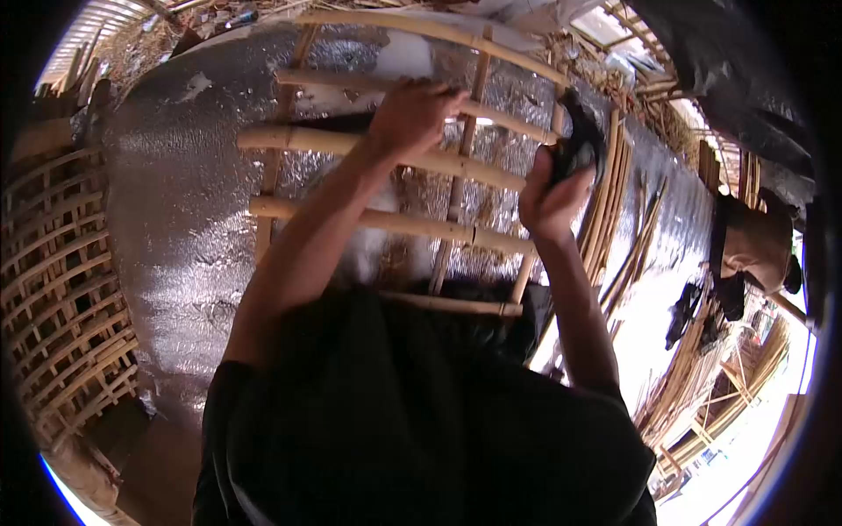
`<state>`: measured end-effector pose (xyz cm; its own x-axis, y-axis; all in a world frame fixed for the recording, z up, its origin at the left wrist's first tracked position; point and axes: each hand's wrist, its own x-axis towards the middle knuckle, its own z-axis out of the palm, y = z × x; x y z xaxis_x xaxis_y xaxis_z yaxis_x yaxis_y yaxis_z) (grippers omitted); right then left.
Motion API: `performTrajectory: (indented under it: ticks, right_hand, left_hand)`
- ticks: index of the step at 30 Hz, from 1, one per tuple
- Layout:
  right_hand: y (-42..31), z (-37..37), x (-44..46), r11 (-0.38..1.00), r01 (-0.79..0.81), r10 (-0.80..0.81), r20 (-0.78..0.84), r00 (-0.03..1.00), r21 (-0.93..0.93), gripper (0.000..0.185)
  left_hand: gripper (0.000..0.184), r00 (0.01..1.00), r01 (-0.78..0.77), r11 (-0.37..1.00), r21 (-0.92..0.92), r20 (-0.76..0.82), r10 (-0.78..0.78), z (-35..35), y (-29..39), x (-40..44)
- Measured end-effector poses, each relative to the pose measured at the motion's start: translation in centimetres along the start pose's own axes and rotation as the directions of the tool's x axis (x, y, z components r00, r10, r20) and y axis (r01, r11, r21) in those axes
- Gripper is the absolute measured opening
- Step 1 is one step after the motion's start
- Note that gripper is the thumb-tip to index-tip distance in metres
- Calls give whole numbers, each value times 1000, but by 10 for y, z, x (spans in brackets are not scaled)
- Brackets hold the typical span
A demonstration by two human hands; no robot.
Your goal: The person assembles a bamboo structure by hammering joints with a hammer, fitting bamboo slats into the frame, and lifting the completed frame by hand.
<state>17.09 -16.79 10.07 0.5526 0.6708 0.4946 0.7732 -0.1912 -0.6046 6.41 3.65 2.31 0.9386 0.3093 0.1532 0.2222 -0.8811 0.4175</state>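
A lattice of bamboo poles (377,222) stretches in front of my body, with long poles laid across shorter slats (266,188). My left hand (412,116) is closed at one of the upper bamboo poles (509,123), its fingers curled over it. At the lattice's right side, my right hand (557,197) is closed around a black object (583,131) that bends upward past the pole ends. Whether this is a strap, a bundle of strips or a tool cannot be made out.
Shiny silver sheeting (189,237) lies under and around the lattice. A woven bamboo panel (66,289) stands at the left. Loose bamboo strips (614,193) lie to the right, and black pieces (684,314) hang farther right near a brown shape (756,245).
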Motion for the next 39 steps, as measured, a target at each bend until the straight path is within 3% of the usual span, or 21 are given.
performTrajectory:
  ticks: [1, 3, 5, 6, 7, 9, 11, 13, 15, 16, 19, 20, 22, 23, 25, 28, 31, 33, 34, 37, 39]
  right_hand:
    - [38, 4, -15, 879, 266, -142, 317, 938, -396, 27]
    - [6, 4, 13, 863, -219, 466, 552, 692, -454, 34]
    - [10, -9, 16, 961, 12, 99, 382, 919, -276, 32]
    - [23, -1, 5, 989, 77, -41, 262, 964, -128, 33]
    - [27, -1, 1, 963, -30, 140, 401, 906, -268, 35]
    - [27, 3, 7, 895, -66, 332, 560, 759, -440, 37]
    - [11, -17, 36, 900, 19, 254, 557, 791, -436, 37]
    - [-2, -21, 20, 996, -88, 89, 191, 978, -14, 38]
    - [2, -9, 27, 871, 88, 265, 614, 744, -483, 34]
    - [15, 2, 26, 890, -2, 325, 632, 703, -456, 30]
    - [-20, -21, 36, 975, -138, 201, 424, 883, -175, 29]
    - [-11, -12, 13, 996, -69, 63, 98, 993, 60, 27]
    - [16, 6, 11, 953, 105, 9, 374, 927, -283, 25]
    - [17, 8, 19, 906, -36, 300, 581, 756, -421, 24]
    - [20, 3, 36, 943, 42, 116, 446, 887, -329, 31]
    - [30, -7, 3, 998, 34, -27, 130, 991, -50, 40]
    - [47, 1, 17, 891, -16, 308, 579, 755, -453, 34]
    - [17, -13, 27, 942, -53, 196, 414, 889, -332, 22]
    - [16, -12, 15, 975, -148, 191, 291, 937, -163, 21]
    - [35, -1, 4, 869, 221, 77, 562, 823, -443, 24]
    - [29, 0, 12, 920, 18, 201, 511, 836, -391, 22]
  left_hand:
    - [40, 999, -18, 1000, -23, -38, 18, -1, 0, -3]
    - [42, 990, -67, 995, -69, -128, 58, 3, -3, -4]
    - [42, 950, -134, 989, 67, -274, 148, 25, -15, -1]
    - [42, 989, -57, 998, 34, -134, 61, 12, -12, -3]
    - [42, 1000, -4, 1000, 2, 17, 4, 1, -2, -2]
    - [45, 996, -35, 999, -10, -87, 34, 3, -5, 1]
    - [47, 991, -83, 997, 3, -106, 83, 3, -11, 9]
    - [48, 997, -75, 997, 21, -23, 75, 7, -11, -3]
    - [48, 986, -109, 993, -41, -132, 103, 14, -14, -1]
    - [48, 987, -100, 993, -57, -128, 92, 14, -14, -3]
    - [51, 988, -118, 993, -11, -103, 116, 13, -19, -1]
    - [53, 982, -124, 991, 41, -137, 128, 16, -14, -10]
    - [56, 966, -148, 983, 106, -198, 166, 11, -14, -5]
    - [56, 984, -118, 989, 85, -123, 128, 10, -13, -6]
    - [57, 998, -59, 997, 55, 20, 58, 6, -14, 1]
    - [52, 990, -93, 994, 54, -101, 98, 16, -15, -14]
    - [53, 989, -102, 992, 67, -104, 109, 15, -6, -6]
    - [54, 981, -125, 989, 77, -141, 135, 17, -16, -3]
    - [58, 998, 9, 1000, -13, 56, -9, 1, -5, -2]
    - [57, 985, -95, 993, 65, -139, 103, 7, -10, -6]
    - [55, 987, -103, 995, 7, -122, 103, 4, -11, 7]
